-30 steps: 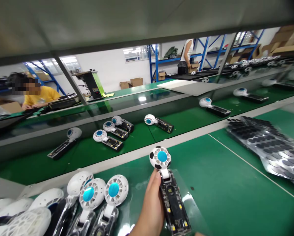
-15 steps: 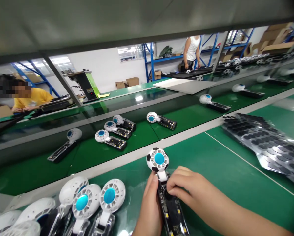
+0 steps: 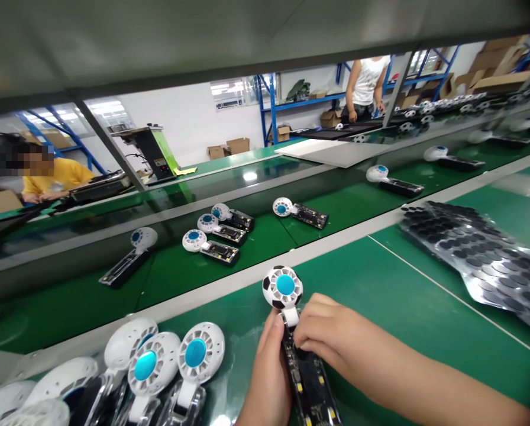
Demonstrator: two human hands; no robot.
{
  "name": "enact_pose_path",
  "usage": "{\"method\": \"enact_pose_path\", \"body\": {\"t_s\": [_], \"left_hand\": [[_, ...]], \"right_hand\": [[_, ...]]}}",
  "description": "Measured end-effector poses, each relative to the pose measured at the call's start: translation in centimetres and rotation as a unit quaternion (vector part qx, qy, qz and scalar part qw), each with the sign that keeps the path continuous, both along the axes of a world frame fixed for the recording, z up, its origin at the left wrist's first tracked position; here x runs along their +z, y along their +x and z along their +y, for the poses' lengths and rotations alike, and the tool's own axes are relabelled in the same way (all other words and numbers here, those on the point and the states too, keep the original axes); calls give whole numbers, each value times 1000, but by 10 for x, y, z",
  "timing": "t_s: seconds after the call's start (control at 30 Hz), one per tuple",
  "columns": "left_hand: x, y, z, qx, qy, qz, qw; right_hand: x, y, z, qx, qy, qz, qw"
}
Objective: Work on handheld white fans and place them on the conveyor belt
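Observation:
A small handheld fan (image 3: 285,286) has a white and black football-patterned head with a blue centre, and an open black handle showing a circuit board. My left hand (image 3: 267,378) is wrapped round the left side of that handle. Fingertips of my right hand (image 3: 325,334) are pinched together and press on the top of the handle just below the fan head. What lies under those fingertips is hidden.
Several similar fans (image 3: 194,361) lie at the lower left. More fans (image 3: 209,245) ride on the green conveyor belt (image 3: 256,236). A shiny sheet of black round pads (image 3: 473,254) lies at the right. A person in yellow (image 3: 56,177) sits across the line; another person stands by blue shelves.
My right hand came in from the lower right and settled its fingertips on the fan's handle. The fans on the belt have drifted to the right.

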State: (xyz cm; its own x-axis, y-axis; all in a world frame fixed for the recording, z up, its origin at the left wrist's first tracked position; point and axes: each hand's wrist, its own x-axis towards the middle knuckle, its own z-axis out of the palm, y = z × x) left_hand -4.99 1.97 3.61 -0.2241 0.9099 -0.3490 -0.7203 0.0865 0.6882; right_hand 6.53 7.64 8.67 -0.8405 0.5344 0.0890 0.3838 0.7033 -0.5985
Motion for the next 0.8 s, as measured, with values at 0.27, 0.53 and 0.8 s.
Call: {"method": "enact_pose_path", "body": {"t_s": [0.27,0.53,0.8], "left_hand": [[-6,0,1,5,-5,-25,1000],[-10,-1,-1,25,-22,-62,998],[-20,-3,-1,0,-17,33,999]], "right_hand": [[-6,-2,-1,2,86,11,996],[-25,24,-26,-8,130,-50,990],[-59,33,-34,-143,-196,71,968]]}}
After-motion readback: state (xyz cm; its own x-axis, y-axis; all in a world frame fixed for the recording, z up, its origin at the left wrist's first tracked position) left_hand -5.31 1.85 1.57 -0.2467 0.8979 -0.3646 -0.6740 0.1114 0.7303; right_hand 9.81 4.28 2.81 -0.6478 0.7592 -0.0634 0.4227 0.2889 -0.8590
